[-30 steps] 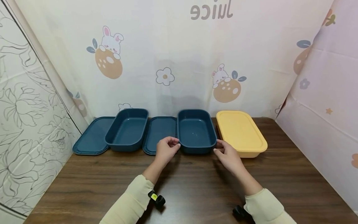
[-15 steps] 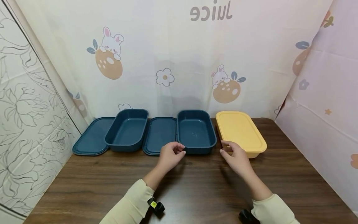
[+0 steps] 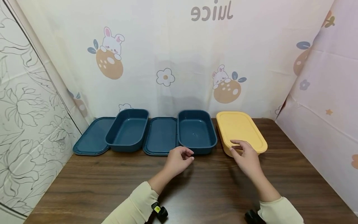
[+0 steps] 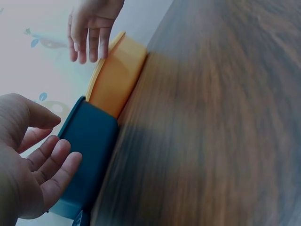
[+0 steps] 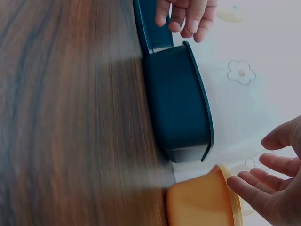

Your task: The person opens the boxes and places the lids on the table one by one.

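Observation:
My left hand (image 3: 179, 160) hovers in front of the right-hand dark blue food container (image 3: 196, 132), its fingers loosely bent and holding nothing. That container is lidless, with its inside showing. Over the front left part of the yellow lidded container (image 3: 240, 130) is my right hand (image 3: 247, 158), thumb and fingers apart, also with nothing in it. In the right wrist view, the fingertips of the right hand (image 5: 275, 174) come right at the rim of the yellow container (image 5: 202, 202). The left wrist view shows the left hand (image 4: 35, 160) beside the blue container's wall (image 4: 91, 146).
A second open blue container (image 3: 127, 132) stands at the left. One blue lid (image 3: 160, 137) lies between the two blue containers, another blue lid (image 3: 93, 137) at the far left. All line the back of the wooden table (image 3: 195, 193), before a printed curtain (image 3: 139, 56).
Both hands have let go of the right-hand blue container's front corners. The left drew back and slightly right; the right moved rightward to the yellow container. The containers stay in place.

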A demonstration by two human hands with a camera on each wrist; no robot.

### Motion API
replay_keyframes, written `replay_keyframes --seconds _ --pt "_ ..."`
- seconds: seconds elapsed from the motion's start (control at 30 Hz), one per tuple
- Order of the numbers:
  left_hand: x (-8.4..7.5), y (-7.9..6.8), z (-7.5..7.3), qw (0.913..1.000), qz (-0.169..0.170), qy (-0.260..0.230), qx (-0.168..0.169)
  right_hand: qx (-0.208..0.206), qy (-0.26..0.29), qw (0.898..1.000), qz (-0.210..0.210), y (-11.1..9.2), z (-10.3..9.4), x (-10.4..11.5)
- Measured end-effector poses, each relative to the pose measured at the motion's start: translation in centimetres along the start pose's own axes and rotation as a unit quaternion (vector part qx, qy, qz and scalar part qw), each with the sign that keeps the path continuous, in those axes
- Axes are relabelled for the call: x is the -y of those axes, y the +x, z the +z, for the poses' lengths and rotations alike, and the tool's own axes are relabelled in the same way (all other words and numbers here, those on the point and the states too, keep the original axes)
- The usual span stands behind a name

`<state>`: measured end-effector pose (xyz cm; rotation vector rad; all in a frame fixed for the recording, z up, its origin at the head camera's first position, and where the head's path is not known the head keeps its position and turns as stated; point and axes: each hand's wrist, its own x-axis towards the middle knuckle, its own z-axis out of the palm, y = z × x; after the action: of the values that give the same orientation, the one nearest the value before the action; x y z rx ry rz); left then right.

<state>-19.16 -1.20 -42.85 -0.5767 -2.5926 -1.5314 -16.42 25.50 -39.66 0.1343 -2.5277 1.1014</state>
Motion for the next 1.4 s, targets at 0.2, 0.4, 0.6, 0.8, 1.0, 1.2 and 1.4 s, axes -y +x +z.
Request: replay_keyframes --seconds 0.2,0.4,0.6,0.8,1.0,1.2,1.4 --pt "-0.3 0.0 0.7 0.9999 0.000 -0.007 0.014 -0.013 0.003 1.000 0.013 0.1 -0.9 -0.5" --pt "-0.6 -0.1 1.5 0.9998 0.000 -0.007 0.018 -0.017 0.002 1.000 0.015 0.0 -1.6 -1.2" --pt "-0.9 -0.1 2.5 0.9992 0.012 -0.015 0.034 -0.030 -0.024 0.999 0.018 -0.2 -2.4 -1.7" --pt "-1.4 0.1 3.4 0.9984 0.023 -0.012 0.050 -0.051 -0.049 0.997 0.034 -0.1 -3.2 -2.5" --pt "-1.8 0.4 4.4 0.9978 0.028 -0.030 0.052 -0.073 -0.062 0.994 0.059 -0.1 -3.9 -3.4" --pt "-2.3 0.7 5.6 0.9974 0.022 -0.040 0.057 -0.098 -0.070 0.990 0.078 0.1 -4.7 -4.2" --pt "-3.0 1.2 7.0 0.9977 0.002 -0.049 0.046 -0.120 -0.087 0.982 0.114 0.4 -5.6 -5.0"
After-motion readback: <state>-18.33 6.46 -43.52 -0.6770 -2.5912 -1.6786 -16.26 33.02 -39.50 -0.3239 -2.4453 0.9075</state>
